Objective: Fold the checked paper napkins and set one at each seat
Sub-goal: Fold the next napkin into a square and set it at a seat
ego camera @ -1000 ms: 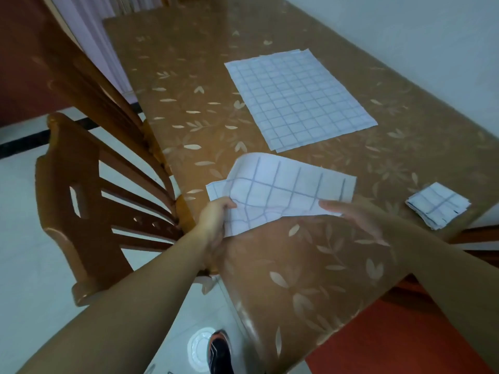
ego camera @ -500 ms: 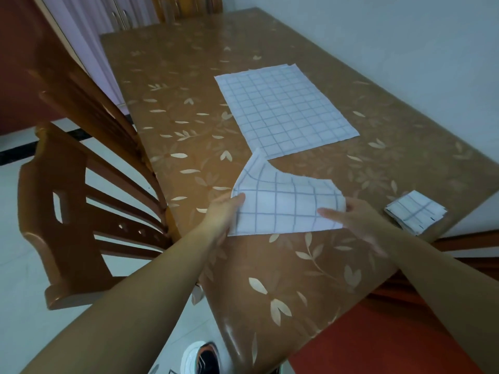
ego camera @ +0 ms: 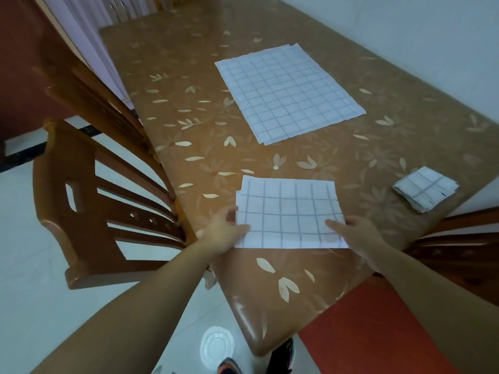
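A half-folded checked paper napkin (ego camera: 289, 211) lies flat on the table near its front edge. My left hand (ego camera: 222, 233) pinches its lower left edge, thumb on top of the paper. My right hand (ego camera: 356, 233) rests with straight fingers on the lower right corner. Farther back lies a stack of unfolded checked napkins (ego camera: 289, 93), spread flat. A small folded napkin (ego camera: 425, 188) sits at the right edge of the table, in front of a chair.
The brown table (ego camera: 205, 130) has a glossy leaf-patterned cover. A wooden chair (ego camera: 89, 201) stands at its left side, with another chair (ego camera: 464, 233) at the right. A wall runs along the table's far right side. My shoes show below on the white floor.
The napkin's raised half has come down, so the sheet now lies flat and folded in half. Both hands slid toward its lower corners.
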The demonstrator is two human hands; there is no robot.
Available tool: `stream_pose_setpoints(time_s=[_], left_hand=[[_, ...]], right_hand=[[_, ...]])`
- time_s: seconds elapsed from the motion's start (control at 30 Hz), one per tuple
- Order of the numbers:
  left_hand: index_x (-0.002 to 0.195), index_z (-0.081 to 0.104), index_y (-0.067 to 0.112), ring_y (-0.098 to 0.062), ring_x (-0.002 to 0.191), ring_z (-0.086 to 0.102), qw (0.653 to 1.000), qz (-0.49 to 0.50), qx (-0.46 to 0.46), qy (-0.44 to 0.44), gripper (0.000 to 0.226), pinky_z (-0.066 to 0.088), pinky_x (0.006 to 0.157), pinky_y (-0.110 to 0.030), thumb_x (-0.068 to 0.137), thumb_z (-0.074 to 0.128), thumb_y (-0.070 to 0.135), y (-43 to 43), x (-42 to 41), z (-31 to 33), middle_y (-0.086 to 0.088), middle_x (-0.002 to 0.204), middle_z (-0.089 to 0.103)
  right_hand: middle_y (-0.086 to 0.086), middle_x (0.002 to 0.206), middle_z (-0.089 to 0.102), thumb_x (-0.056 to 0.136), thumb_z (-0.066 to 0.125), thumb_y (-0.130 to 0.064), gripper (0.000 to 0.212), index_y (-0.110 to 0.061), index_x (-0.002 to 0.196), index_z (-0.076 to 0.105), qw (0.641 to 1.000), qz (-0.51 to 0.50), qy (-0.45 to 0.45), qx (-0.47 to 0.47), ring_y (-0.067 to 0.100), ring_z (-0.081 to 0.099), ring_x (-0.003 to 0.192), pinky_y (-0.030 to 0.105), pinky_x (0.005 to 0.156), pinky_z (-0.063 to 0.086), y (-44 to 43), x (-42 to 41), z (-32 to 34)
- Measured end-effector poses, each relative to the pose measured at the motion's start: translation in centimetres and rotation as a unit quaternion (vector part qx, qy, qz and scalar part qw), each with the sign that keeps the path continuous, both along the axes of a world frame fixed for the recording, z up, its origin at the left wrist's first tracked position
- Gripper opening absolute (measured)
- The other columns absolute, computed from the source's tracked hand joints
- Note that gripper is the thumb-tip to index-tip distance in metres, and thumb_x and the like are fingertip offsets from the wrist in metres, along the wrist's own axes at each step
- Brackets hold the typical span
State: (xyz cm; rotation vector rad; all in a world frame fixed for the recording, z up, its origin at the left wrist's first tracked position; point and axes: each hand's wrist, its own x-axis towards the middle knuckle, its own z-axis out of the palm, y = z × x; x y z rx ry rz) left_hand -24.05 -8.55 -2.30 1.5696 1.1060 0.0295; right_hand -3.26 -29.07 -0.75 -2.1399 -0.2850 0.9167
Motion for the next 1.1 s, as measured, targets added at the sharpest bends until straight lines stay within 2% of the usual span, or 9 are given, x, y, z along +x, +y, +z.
stream_pose_setpoints(time_s=[0.2, 0.27, 0.37, 0.53, 0.67, 0.87, 0.93, 1.03, 1.1], left_hand=[[0.128, 0.052, 0.03, -0.017, 0.097, 0.066, 0.999, -0.023, 0.033, -0.026, 0.049, 0.058, 0.081, -0.034, 0.085, 0.073, 0.02, -1.1, -2.7, 1.6, 0.007, 0.115, 0.064], [0.127, 0.053, 0.034, -0.016, 0.095, 0.066, 0.998, -0.055, 0.035, -0.002, 0.047, 0.056, 0.076, -0.027, 0.086, 0.073, 0.024, -1.1, -3.7, 2.0, 0.008, 0.111, 0.066], [0.13, 0.057, 0.034, -0.019, 0.095, 0.069, 0.994, -0.106, 0.021, 0.012, 0.05, 0.059, 0.083, -0.038, 0.085, 0.072, 0.023, -1.5, -4.9, 2.2, 0.007, 0.115, 0.069], [0.115, 0.055, 0.024, -0.02, 0.076, 0.069, 0.992, -0.09, 0.057, 0.065, 0.039, 0.057, 0.065, -0.029, 0.082, 0.074, 0.018, -2.1, -5.6, 1.7, -0.003, 0.093, 0.071], [0.109, 0.047, 0.029, -0.016, 0.072, 0.07, 0.991, -0.068, 0.088, 0.08, 0.039, 0.055, 0.066, -0.026, 0.083, 0.074, 0.017, -2.7, -5.8, 1.5, -0.003, 0.082, 0.07], [0.108, 0.051, 0.024, -0.017, 0.073, 0.068, 0.987, -0.065, 0.129, 0.069, 0.032, 0.053, 0.064, -0.026, 0.084, 0.073, 0.019, -3.2, -5.7, 1.4, -0.002, 0.081, 0.068], [0.11, 0.052, 0.023, -0.017, 0.075, 0.066, 0.983, -0.076, 0.146, 0.077, 0.032, 0.05, 0.064, -0.025, 0.085, 0.072, 0.021, -3.3, -5.6, 1.2, 0.002, 0.081, 0.064], [0.113, 0.05, 0.027, -0.012, 0.075, 0.06, 0.966, -0.12, 0.195, 0.122, 0.034, 0.048, 0.061, -0.024, 0.085, 0.069, 0.03, -3.4, -5.5, 1.4, 0.01, 0.083, 0.059], [0.115, 0.045, 0.029, -0.015, 0.081, 0.059, 0.937, -0.154, 0.276, 0.15, 0.036, 0.049, 0.065, -0.029, 0.086, 0.063, 0.038, -3.5, -5.3, 1.7, 0.009, 0.094, 0.06]], right_hand=[[0.002, 0.08, 0.061, 0.086, 0.072, -0.017, 0.021, -0.011, 0.105, 0.067, 0.998, -0.037, 0.043, -0.014, 0.017, 0.051, 0.063, 0.024, 0.048, 0.04, -0.8, -1.8, 0.8], [0.007, 0.09, 0.06, 0.086, 0.072, -0.013, 0.024, -0.01, 0.108, 0.065, 0.994, -0.074, 0.077, -0.006, 0.02, 0.056, 0.072, 0.022, 0.045, 0.045, -1.4, -2.7, 1.1], [0.007, 0.107, 0.057, 0.085, 0.073, -0.009, 0.025, -0.011, 0.107, 0.06, 0.992, -0.085, 0.091, -0.004, 0.027, 0.059, 0.096, 0.032, 0.056, 0.056, -2.2, -4.0, 1.4], [0.003, 0.102, 0.06, 0.085, 0.072, -0.009, 0.019, -0.011, 0.101, 0.061, 0.997, -0.059, 0.036, -0.017, 0.023, 0.062, 0.09, 0.037, 0.059, 0.059, -2.9, -5.9, 0.5], [-0.001, 0.094, 0.058, 0.083, 0.073, -0.007, 0.026, -0.005, 0.105, 0.058, 0.996, -0.078, 0.033, -0.011, 0.021, 0.061, 0.088, 0.041, 0.07, 0.061, -3.2, -6.6, -0.1], [0.004, 0.119, 0.055, 0.081, 0.071, -0.002, 0.046, -0.009, 0.122, 0.05, 0.994, -0.103, 0.02, 0.014, 0.028, 0.059, 0.104, 0.044, 0.072, 0.061, -3.7, -6.9, -0.8], [0.005, 0.119, 0.055, 0.081, 0.071, -0.004, 0.049, -0.011, 0.124, 0.049, 0.994, -0.105, 0.007, 0.01, 0.026, 0.061, 0.1, 0.042, 0.069, 0.061, -3.7, -7.0, -0.9], [0.004, 0.101, 0.06, 0.082, 0.07, -0.009, 0.044, -0.014, 0.12, 0.05, 0.995, -0.06, -0.068, -0.043, 0.022, 0.063, 0.082, 0.04, 0.069, 0.058, -3.6, -7.3, -0.3], [0.005, 0.105, 0.058, 0.081, 0.07, -0.019, 0.043, -0.014, 0.119, 0.051, 0.982, -0.017, -0.164, -0.097, 0.024, 0.06, 0.091, 0.038, 0.078, 0.051, -3.5, -7.8, 0.1]])
